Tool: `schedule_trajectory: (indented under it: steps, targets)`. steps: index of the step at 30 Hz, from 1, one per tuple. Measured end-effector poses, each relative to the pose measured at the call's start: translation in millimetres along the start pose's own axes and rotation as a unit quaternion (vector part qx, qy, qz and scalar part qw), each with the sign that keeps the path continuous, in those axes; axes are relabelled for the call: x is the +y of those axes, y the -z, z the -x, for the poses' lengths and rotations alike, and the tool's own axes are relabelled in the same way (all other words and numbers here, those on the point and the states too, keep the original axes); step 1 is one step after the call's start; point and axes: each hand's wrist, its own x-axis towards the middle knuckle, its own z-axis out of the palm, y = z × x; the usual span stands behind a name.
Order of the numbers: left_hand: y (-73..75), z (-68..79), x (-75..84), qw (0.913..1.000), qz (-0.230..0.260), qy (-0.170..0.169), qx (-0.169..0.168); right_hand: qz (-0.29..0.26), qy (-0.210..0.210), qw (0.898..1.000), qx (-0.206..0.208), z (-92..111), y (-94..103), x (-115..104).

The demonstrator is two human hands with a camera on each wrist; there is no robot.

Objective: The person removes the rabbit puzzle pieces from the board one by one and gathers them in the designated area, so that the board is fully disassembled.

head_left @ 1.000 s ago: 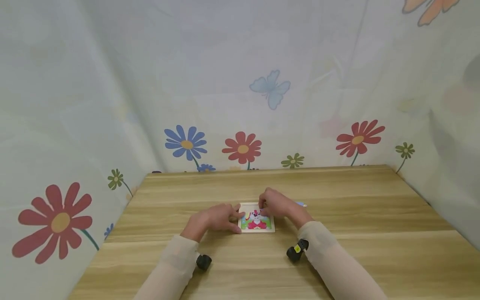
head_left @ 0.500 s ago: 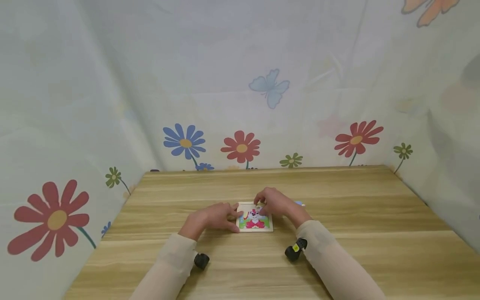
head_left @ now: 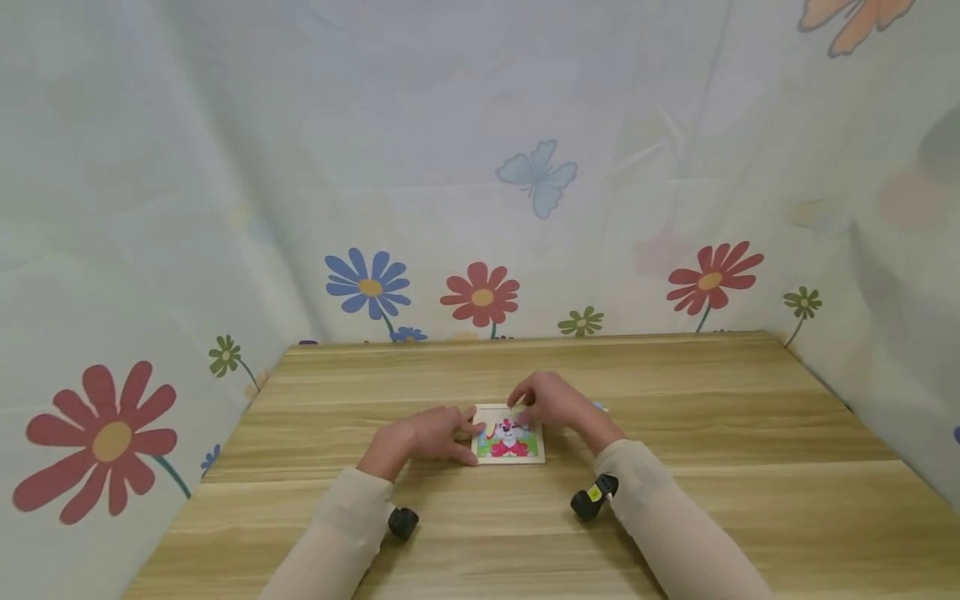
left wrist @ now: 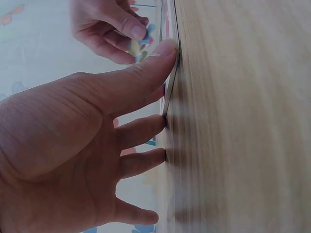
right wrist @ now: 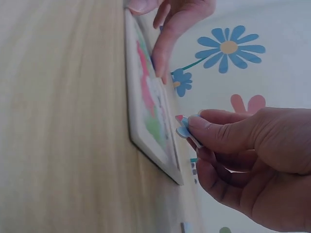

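Note:
A jigsaw puzzle board [head_left: 512, 449] with a pale raised border and a pink-and-white cartoon animal lies flat on the table. My left hand [head_left: 431, 435] rests at its left side. In the left wrist view the thumb [left wrist: 163, 51] touches the board's edge, while the other fingers spread out with tips down by the board and table. Over the board's upper right, my right hand [head_left: 557, 402] pinches a small puzzle piece [right wrist: 183, 130] between thumb and fingers. That piece is blue with a bit of red, tilted and apart from the board. The right hand covers part of the picture.
Another light blue piece [head_left: 602, 407] lies on the wooden table [head_left: 480, 533] just right of the board, partly behind the right wrist. A cloth backdrop [head_left: 420, 167] printed with flowers and butterflies stands behind the table and along both sides.
My right hand has risen slightly from the board's upper part, still with the piece between its fingers. The left hand stays in place on the board. The head view has shifted a little.

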Motion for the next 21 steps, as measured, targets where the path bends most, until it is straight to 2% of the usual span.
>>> schedule_trajectory:
  steps: [9, 17, 21]
  targets:
    - [-0.4, -0.1, 0.4, 1.0, -0.008, -0.006, 0.001, -0.038, 0.027, 0.999, 0.007, 19, 28.0, 12]
    - [-3.6, 4.7, 3.5, 0.9999, -0.006, 0.001, 0.009, -0.059, 0.0, 0.998, 0.027, 56, 59.7, 58]
    - [-2.0, 3.0, 3.2, 0.9998, -0.016, -0.002, 0.011, -0.052, -0.009, 0.998, 0.043, 71, 75.6, 81]
